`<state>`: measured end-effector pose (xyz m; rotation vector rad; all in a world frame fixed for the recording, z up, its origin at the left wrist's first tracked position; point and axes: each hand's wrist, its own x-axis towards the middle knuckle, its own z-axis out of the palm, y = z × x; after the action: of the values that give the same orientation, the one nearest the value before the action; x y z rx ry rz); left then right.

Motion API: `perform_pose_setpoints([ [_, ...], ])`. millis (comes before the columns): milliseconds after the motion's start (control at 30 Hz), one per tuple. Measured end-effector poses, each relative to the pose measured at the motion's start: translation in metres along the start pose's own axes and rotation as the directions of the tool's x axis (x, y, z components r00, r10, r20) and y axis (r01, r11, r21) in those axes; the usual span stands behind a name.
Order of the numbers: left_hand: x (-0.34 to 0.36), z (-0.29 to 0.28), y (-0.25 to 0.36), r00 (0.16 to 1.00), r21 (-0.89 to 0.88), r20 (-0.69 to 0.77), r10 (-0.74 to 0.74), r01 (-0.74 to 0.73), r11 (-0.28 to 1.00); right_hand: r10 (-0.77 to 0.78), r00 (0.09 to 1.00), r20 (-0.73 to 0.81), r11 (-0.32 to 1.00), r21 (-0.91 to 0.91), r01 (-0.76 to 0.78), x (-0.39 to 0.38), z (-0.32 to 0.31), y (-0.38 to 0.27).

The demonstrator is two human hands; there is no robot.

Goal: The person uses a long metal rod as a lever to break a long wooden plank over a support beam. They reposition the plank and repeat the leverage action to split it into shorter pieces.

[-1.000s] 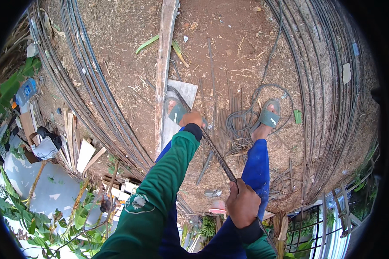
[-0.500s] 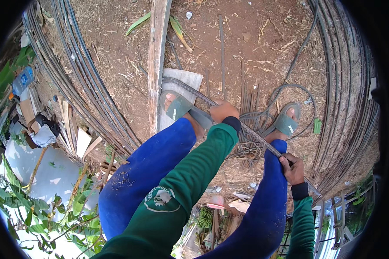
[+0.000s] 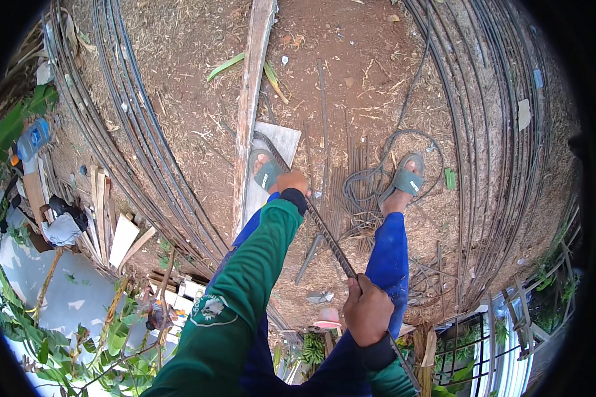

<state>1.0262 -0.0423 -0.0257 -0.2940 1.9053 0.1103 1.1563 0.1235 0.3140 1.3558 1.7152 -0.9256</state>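
A long ribbed steel bar [image 3: 331, 241] runs diagonally from beside a wooden plank [image 3: 251, 79] down past my body. My left hand [image 3: 291, 183], in a dark cuff and green sleeve, is closed around its upper part, just below my left sandaled foot [image 3: 265, 169]. Farther down the bar, my right hand [image 3: 369, 311] grips it with curled fingers. A pale flat board [image 3: 281, 139] lies under the bar's top and my left foot. My right foot [image 3: 407, 178] stands on dirt beside looped cable [image 3: 361, 192].
Long bundles of rods curve along the left [image 3: 139, 126] and right [image 3: 483, 132]. Thin bars [image 3: 344, 172] lie in the middle. Scrap wood [image 3: 122, 241], a plastic bottle [image 3: 33, 139], banana plants [image 3: 106, 324] and a pink object [image 3: 326, 317] are around the lower edges.
Compared with half a second ago, both hands and the bar are farther left and lower, the bar angled more steeply, resembling the position one second ago. Both hands remain closed on it.
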Motion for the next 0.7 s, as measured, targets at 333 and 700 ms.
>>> perform_pose_setpoints([
  [333,0.010,0.107,0.061,0.797,-0.160,-0.552,-0.245,0.188,0.969,-0.045,0.995,0.089,0.966,0.256,0.021,0.148,0.026,0.162],
  [700,0.015,0.108,0.066,0.733,-0.351,-0.514,-0.445,0.294,0.889,-0.157,0.978,0.135,0.963,0.239,0.122,0.159,0.027,0.168],
])
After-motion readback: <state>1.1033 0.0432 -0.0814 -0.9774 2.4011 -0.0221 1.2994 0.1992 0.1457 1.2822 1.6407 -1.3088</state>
